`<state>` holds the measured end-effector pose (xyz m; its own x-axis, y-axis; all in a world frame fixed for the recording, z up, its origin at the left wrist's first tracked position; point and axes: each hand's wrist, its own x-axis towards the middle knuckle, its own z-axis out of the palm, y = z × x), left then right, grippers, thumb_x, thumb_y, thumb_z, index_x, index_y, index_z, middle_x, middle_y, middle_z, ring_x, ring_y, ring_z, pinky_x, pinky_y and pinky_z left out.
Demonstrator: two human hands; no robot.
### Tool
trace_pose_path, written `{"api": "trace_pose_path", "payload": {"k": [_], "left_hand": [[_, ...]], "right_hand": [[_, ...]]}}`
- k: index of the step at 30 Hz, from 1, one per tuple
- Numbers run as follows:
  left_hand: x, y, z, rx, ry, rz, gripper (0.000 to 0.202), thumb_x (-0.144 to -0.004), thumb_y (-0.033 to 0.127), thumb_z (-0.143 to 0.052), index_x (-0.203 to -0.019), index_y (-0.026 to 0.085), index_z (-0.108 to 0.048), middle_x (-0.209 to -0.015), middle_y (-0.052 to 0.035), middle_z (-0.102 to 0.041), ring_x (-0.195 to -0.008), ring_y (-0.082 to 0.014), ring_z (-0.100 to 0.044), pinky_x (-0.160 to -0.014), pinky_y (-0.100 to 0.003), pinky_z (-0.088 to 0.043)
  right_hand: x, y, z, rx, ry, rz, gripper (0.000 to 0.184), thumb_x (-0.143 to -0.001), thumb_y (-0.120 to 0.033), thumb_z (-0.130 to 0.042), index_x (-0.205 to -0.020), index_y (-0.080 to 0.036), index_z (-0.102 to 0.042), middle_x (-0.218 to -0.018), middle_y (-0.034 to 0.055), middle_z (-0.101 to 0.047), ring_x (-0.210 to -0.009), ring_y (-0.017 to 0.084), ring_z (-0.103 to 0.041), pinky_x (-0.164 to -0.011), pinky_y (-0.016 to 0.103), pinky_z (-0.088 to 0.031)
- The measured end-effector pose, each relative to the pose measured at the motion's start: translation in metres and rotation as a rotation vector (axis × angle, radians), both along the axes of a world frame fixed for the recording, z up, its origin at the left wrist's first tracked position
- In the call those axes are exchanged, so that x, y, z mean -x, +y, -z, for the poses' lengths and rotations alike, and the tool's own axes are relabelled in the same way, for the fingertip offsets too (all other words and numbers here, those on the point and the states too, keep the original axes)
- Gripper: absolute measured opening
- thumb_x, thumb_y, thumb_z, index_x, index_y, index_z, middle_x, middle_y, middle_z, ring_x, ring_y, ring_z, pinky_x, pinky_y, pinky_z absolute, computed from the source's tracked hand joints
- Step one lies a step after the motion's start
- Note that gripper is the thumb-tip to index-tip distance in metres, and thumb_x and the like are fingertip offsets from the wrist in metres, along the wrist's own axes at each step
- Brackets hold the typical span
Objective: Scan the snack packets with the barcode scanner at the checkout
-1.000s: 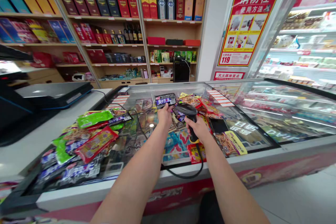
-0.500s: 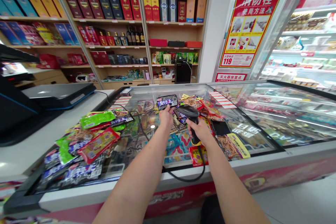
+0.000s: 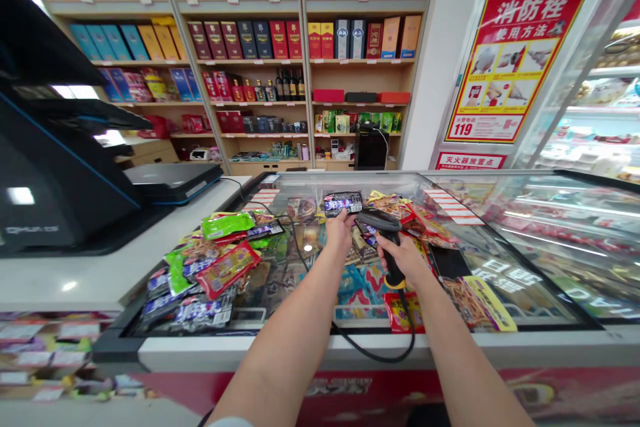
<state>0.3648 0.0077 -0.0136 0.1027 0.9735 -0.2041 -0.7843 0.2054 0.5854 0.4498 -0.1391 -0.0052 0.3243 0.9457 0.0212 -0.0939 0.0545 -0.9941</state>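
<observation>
My left hand (image 3: 340,232) pinches the lower edge of a black and purple snack packet (image 3: 343,203), held up over the glass-topped freezer (image 3: 280,293). In my right hand (image 3: 400,253) is a black barcode scanner (image 3: 379,220), gripped round its handle, its head pointing left towards the packet. The scanner's cable (image 3: 373,357) loops down over the freezer's front edge and back to the left. Under the scanner head lies another purple packet (image 3: 368,235), partly hidden. Red and yellow snack packets (image 3: 425,220) lie just right of the scanner.
A heap of mixed snack packets (image 3: 227,270) covers the freezer's left end. Further left, a counter (image 3: 75,280) bears a dark checkout machine (image 3: 55,167) with a flat scale (image 3: 173,180). Shelves of boxed bottles (image 3: 250,40) stand behind; a red notice (image 3: 515,60) hangs on the wall.
The view has swung left and up, so everything appears further right and more of the checkout machine shows. Both hands keep their hold on the packet and the scanner.
</observation>
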Motion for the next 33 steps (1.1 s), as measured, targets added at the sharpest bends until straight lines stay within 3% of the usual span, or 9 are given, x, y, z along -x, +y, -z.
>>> {"api": "trace_pose_path", "payload": {"k": [5,10,16,20,22,27,30,33], "left_hand": [[0.026,0.005,-0.010,-0.032,0.033,-0.016,0.028,-0.070,0.008,-0.073,-0.067,0.017,-0.048,-0.060,0.0023,-0.060,-0.067,-0.0151,-0.069,-0.075,-0.030,-0.057],[0.085,0.011,-0.022,-0.131,0.236,-0.116,0.019,-0.067,0.011,-0.072,-0.068,0.016,-0.054,-0.061,0.0013,-0.061,-0.062,-0.0150,-0.066,-0.073,-0.032,-0.056],[0.186,0.019,-0.034,-0.273,0.769,-0.248,0.012,-0.063,0.016,-0.072,-0.070,0.016,-0.062,-0.066,-0.0021,-0.066,-0.062,-0.0190,-0.064,-0.069,-0.034,-0.054],[0.243,0.017,-0.044,-0.275,1.275,-0.402,0.017,-0.064,0.021,-0.071,-0.058,0.020,-0.055,-0.056,-0.0015,-0.059,-0.070,-0.0227,-0.065,-0.071,-0.032,-0.050],[0.263,0.012,-0.049,-0.281,1.531,-0.367,0.024,-0.068,0.026,-0.070,-0.053,0.021,-0.051,-0.051,-0.0008,-0.055,-0.069,-0.0229,-0.063,-0.069,-0.031,-0.047],[0.282,-0.002,-0.054,-0.372,1.993,-0.111,0.025,-0.076,0.033,-0.065,-0.054,0.021,-0.057,-0.054,-0.0023,-0.059,-0.073,-0.0237,-0.065,-0.070,-0.030,-0.044],[0.275,-0.005,-0.052,-0.397,2.207,-0.092,0.016,-0.079,0.031,-0.063,-0.066,0.022,-0.066,-0.073,-0.0090,-0.070,-0.090,-0.0283,-0.068,-0.082,-0.035,-0.045],[0.268,-0.009,-0.047,-0.452,2.350,-0.141,0.014,-0.081,0.028,-0.060,-0.087,0.020,-0.071,-0.097,-0.0153,-0.072,-0.104,-0.0324,-0.065,-0.092,-0.043,-0.043]], "right_hand": [[0.016,0.006,-0.019,-0.033,0.018,-0.096,0.044,-0.064,-0.050,-0.081,-0.083,-0.019,-0.057,-0.055,-0.0059,-0.056,-0.041,0.009,-0.050,-0.038,0.022,-0.042],[0.048,0.018,-0.026,-0.052,0.022,-0.179,0.045,-0.062,-0.052,-0.080,-0.078,-0.019,-0.054,-0.054,-0.0055,-0.056,-0.040,0.009,-0.049,-0.037,0.021,-0.042],[0.104,0.032,-0.014,-0.041,0.036,-0.309,0.043,-0.065,-0.053,-0.077,-0.078,-0.019,-0.055,-0.053,-0.0051,-0.057,-0.039,0.009,-0.050,-0.037,0.021,-0.042],[0.144,0.041,-0.012,-0.021,0.058,-0.411,0.043,-0.065,-0.053,-0.078,-0.073,-0.019,-0.053,-0.052,-0.0052,-0.056,-0.039,0.009,-0.050,-0.037,0.021,-0.041],[0.162,0.043,-0.013,-0.024,0.087,-0.433,0.043,-0.064,-0.052,-0.078,-0.075,-0.020,-0.052,-0.052,-0.0066,-0.055,-0.038,0.009,-0.049,-0.036,0.020,-0.040],[0.187,0.045,-0.011,-0.024,0.102,-0.465,0.044,-0.064,-0.052,-0.079,-0.078,-0.021,-0.051,-0.051,-0.0079,-0.054,-0.037,0.008,-0.047,-0.035,0.020,-0.038],[0.188,0.046,-0.007,-0.027,0.098,-0.453,0.043,-0.065,-0.053,-0.077,-0.076,-0.020,-0.051,-0.051,-0.0073,-0.054,-0.037,0.008,-0.047,-0.034,0.019,-0.038],[0.185,0.048,-0.005,-0.004,0.082,-0.440,0.044,-0.064,-0.055,-0.077,-0.072,-0.020,-0.051,-0.050,-0.0065,-0.054,-0.037,0.008,-0.047,-0.034,0.020,-0.039]]}}
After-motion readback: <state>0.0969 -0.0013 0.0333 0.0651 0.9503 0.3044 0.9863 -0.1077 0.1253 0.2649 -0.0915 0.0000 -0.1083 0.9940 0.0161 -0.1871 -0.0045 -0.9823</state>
